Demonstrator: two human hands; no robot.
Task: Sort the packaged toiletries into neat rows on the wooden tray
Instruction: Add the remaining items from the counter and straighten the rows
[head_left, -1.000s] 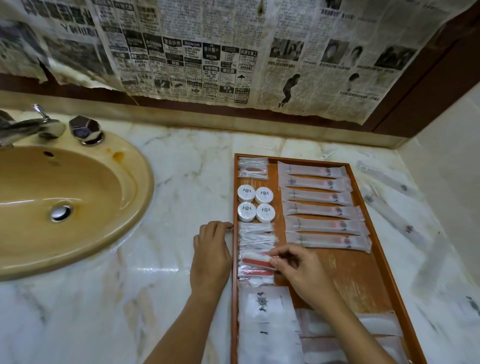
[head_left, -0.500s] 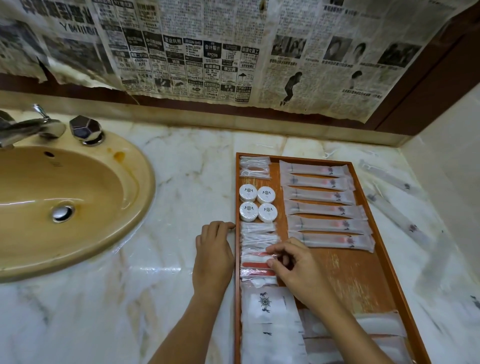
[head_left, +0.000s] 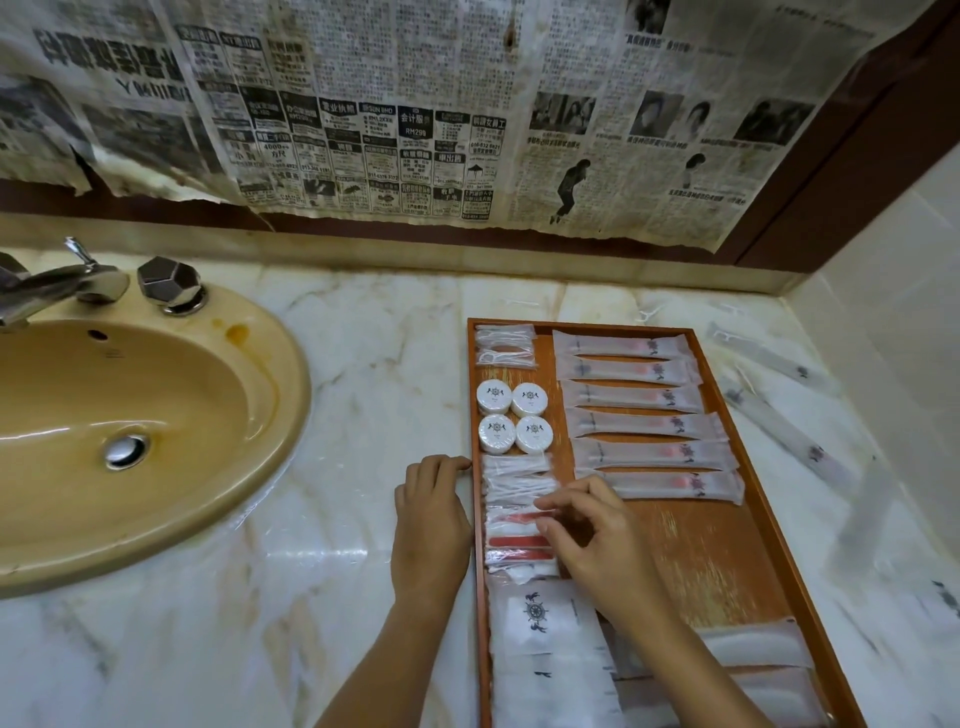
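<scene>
Steadying the wooden tray (head_left: 737, 525) on the marble surface (head_left: 363, 395), our left hand (head_left: 431, 525) rests loosely curled against its rim while our right hand (head_left: 597, 540) pinches a red-striped packet (head_left: 511, 522) into the left column; since before, its fingers have crept slightly farther, toward the cotton-swab packets (head_left: 514, 475).

My left hand (head_left: 431, 525) rests flat on the marble worktop (head_left: 337, 467), fingertips against the left rim of the wooden tray (head_left: 727, 561). My right hand (head_left: 597, 540) has its grip pinched on a red-and-white packet (head_left: 511, 525) in the tray's left column. Above it lie four round white tins (head_left: 511, 423); six long sachets (head_left: 649, 423) fill the upper right rows. A tan sink (head_left: 130, 441) sits at the left.
</scene>
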